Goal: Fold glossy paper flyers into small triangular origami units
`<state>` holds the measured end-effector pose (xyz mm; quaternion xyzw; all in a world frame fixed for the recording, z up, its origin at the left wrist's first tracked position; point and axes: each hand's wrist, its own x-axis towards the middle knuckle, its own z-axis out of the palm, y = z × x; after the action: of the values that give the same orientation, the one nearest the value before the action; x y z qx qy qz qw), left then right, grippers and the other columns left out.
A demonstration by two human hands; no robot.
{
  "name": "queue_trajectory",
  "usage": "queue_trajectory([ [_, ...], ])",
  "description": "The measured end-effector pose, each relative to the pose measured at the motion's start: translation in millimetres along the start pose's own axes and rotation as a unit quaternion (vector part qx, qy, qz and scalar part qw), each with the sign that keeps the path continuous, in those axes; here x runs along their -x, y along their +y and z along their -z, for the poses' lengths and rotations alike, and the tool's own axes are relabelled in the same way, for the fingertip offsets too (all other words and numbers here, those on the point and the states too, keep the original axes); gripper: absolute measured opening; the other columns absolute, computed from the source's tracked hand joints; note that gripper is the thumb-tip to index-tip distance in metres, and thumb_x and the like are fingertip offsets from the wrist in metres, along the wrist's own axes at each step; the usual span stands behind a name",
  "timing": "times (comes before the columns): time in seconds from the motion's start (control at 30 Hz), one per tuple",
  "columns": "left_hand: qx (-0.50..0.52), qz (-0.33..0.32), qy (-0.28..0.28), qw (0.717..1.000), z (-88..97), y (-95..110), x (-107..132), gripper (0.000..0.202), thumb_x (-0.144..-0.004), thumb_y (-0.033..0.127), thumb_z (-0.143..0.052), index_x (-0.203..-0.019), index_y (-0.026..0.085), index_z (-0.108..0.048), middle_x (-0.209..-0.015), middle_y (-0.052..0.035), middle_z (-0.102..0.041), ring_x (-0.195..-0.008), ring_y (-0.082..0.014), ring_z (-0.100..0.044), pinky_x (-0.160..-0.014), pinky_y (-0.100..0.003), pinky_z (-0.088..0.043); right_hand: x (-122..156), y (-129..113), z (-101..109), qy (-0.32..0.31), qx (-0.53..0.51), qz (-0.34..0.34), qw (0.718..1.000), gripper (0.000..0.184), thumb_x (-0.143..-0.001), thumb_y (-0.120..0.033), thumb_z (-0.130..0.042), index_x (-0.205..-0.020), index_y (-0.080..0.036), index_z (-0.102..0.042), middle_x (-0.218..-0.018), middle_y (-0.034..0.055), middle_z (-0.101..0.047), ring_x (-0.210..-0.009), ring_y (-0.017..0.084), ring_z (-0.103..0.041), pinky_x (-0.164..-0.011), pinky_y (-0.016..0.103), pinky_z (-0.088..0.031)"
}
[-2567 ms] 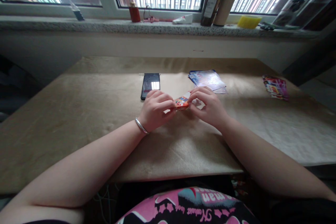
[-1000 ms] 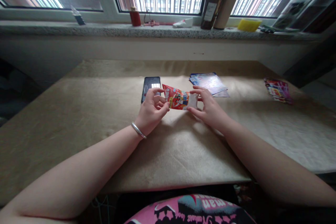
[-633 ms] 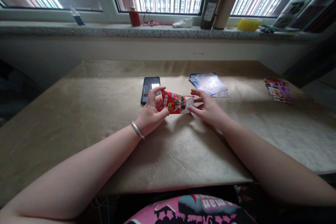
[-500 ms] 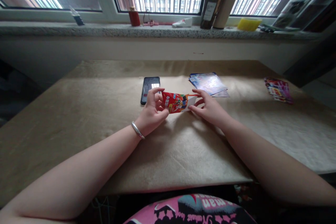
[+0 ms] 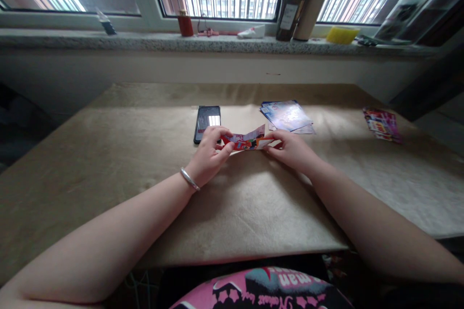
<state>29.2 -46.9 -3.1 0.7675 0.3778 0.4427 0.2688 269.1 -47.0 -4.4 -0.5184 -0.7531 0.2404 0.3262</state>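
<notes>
A small red printed paper [image 5: 249,141], partly folded, is held between both hands just above the tan table [image 5: 108,154]. My left hand [image 5: 209,152], with a silver bracelet at the wrist, pinches the paper's left end. My right hand [image 5: 293,149] pinches its right end. The paper lies nearly flat, its white underside showing along the top edge.
A black phone [image 5: 207,121] lies just behind my left hand. A stack of blue printed sheets [image 5: 286,116] sits behind my right hand, and pink printed sheets [image 5: 381,124] lie at the far right. The window sill [image 5: 145,41] holds a red cup, a jar and a yellow sponge.
The paper was bunched small between my hands, then opened out and held upright facing me. Now it is tipped down nearly flat, both hands lower and still pinching its ends.
</notes>
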Motion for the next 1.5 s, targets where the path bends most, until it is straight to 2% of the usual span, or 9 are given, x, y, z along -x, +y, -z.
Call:
queue_trajectory([
  [0.1, -0.022, 0.003, -0.021, 1.0, 0.1, 2.7, -0.5, 0.018, -0.085, 0.028, -0.049, -0.096, 0.016, -0.057, -0.112, -0.0084, -0.048, -0.104, -0.0189, -0.05, -0.068, -0.026, -0.055, 0.8, -2.4, 2.8, -0.027, 0.008, 0.019, 0.999, 0.016, -0.08, -0.031, -0.06, -0.089, -0.02, -0.067, -0.098, 0.0073, -0.065, -0.078, 0.017, -0.062, -0.067, 0.031, -0.053],
  [0.2, -0.047, -0.01, -0.016, 0.999, -0.3, 3.6, 0.4, 0.027, -0.084, 0.026, -0.052, -0.109, 0.018, -0.054, -0.112, -0.0084, -0.05, -0.097, -0.0173, -0.054, -0.066, -0.025, -0.055, 1.8, -6.8, 5.1, -0.036, 0.015, 0.032, 0.999, 0.021, -0.083, -0.037, -0.057, -0.084, -0.02, -0.069, -0.097, 0.0071, -0.064, -0.082, 0.017, -0.061, -0.07, 0.031, -0.053],
  [0.27, -0.072, -0.024, -0.019, 0.997, 0.2, 3.5, 0.9, 0.034, -0.083, 0.025, -0.053, -0.116, 0.019, -0.051, -0.116, -0.0091, -0.05, -0.099, -0.0177, -0.054, -0.068, -0.026, -0.054, 2.2, -8.6, 6.1, -0.042, 0.028, 0.058, 0.997, 0.02, -0.084, -0.036, -0.056, -0.081, -0.021, -0.069, -0.095, 0.0063, -0.065, -0.087, 0.018, -0.061, -0.078, 0.033, -0.051],
  [0.43, -0.197, -0.08, -0.052, 0.976, 5.2, 5.5, 0.2, 0.031, -0.086, 0.031, -0.05, -0.112, 0.017, -0.06, -0.122, -0.0095, -0.05, -0.114, -0.0225, -0.048, -0.097, -0.04, -0.044, 2.9, -8.9, 8.0, -0.072, 0.043, 0.111, 0.99, 0.012, -0.082, -0.028, -0.059, -0.079, -0.022, -0.069, -0.095, 0.0054, -0.065, -0.093, 0.018, -0.06, -0.085, 0.033, -0.049],
  [0.67, -0.341, -0.098, -0.098, 0.93, 5.6, 12.0, 0.8, 0.044, -0.085, 0.048, -0.051, -0.118, 0.02, -0.06, -0.119, -0.0058, -0.058, -0.113, -0.0277, -0.044, -0.102, -0.048, -0.033, 4.5, -16.9, 7.6, -0.121, 0.09, 0.124, 0.981, 0.007, -0.079, -0.023, -0.061, -0.074, -0.02, -0.065, -0.091, 0.0057, -0.062, -0.086, 0.017, -0.059, -0.078, 0.031, -0.048],
  [0.9, -0.314, -0.071, -0.114, 0.94, 3.5, 10.5, -1.5, 0.045, -0.084, 0.045, -0.054, -0.121, 0.021, -0.058, -0.125, -0.0067, -0.054, -0.119, -0.0278, -0.042, -0.106, -0.047, -0.031, 4.2, -16.2, 4.1, -0.088, 0.122, 0.081, 0.985, 0.018, -0.082, -0.034, -0.059, -0.075, -0.021, -0.068, -0.087, 0.005, -0.062, -0.078, 0.017, -0.058, -0.072, 0.031, -0.046],
  [1.13, -0.166, -0.075, -0.117, 0.976, 5.7, 9.6, -1.9, 0.04, -0.091, 0.038, -0.039, -0.12, 0.015, -0.055, -0.124, -0.0102, -0.054, -0.115, -0.0211, -0.05, -0.103, -0.04, -0.039, 7.1, -19.2, -2.9, -0.031, 0.093, 0.067, 0.993, 0.012, -0.081, -0.024, -0.057, -0.074, -0.02, -0.066, -0.08, 0.003, -0.062, -0.071, 0.014, -0.056, -0.063, 0.027, -0.043],
  [1.33, -0.132, -0.095, -0.063, 0.985, 8.2, 10.9, 2.2, 0.048, -0.096, 0.031, -0.018, -0.109, 0.014, -0.061, -0.117, -0.0103, -0.058, -0.11, -0.0187, -0.053, -0.1, -0.038, -0.041, 3.9, -16.1, 1.5, -0.008, 0.127, 0.081, 0.988, 0.009, -0.075, -0.017, -0.055, -0.069, -0.019, -0.061, -0.081, 0.0054, -0.063, -0.083, 0.019, -0.056, -0.075, 0.032, -0.044],
  [1.5, -0.171, -0.086, -0.075, 0.979, 7.2, 14.7, 1.4, 0.036, -0.093, 0.028, -0.031, -0.106, 0.013, -0.061, -0.106, -0.0081, -0.061, -0.101, -0.0175, -0.057, -0.093, -0.034, -0.046, 0.7, -12.3, 6.4, -0.063, 0.139, 0.103, 0.983, 0.01, -0.072, -0.014, -0.055, -0.068, -0.021, -0.061, -0.083, 0.0054, -0.062, -0.087, 0.021, -0.055, -0.083, 0.037, -0.045],
])
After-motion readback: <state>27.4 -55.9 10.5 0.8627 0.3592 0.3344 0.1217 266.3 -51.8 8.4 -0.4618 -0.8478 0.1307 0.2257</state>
